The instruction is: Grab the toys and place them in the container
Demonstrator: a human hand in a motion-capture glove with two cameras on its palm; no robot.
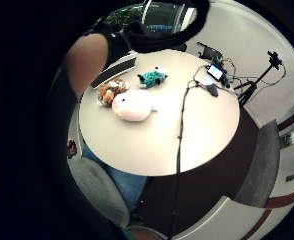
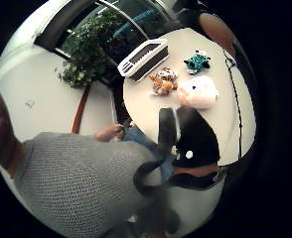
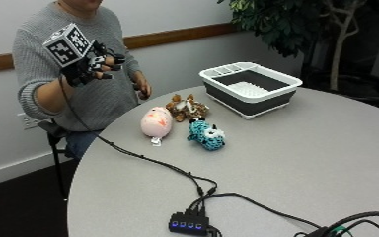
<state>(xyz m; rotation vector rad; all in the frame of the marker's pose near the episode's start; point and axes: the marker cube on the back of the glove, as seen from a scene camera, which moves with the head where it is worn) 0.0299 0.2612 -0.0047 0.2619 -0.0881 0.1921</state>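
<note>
With the black-gloved right hand [image 3: 92,63] raised empty, fingers relaxed, at the worktop's [image 3: 294,163] ten o'clock, reaching past the pink plush egg-shaped toy [image 3: 157,122] could knock the brown plush tiger [image 3: 187,107] and teal spotted plush toy [image 3: 207,134] away from the white-rimmed grey plastic container [image 3: 250,89] at one o'clock.

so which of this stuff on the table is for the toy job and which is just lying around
For the job:
pink toy
brown toy
teal toy
container
right hand, raised off the table, holding nothing

Just lying about:
hub with blue lights
cables across the table
plant behind
</note>
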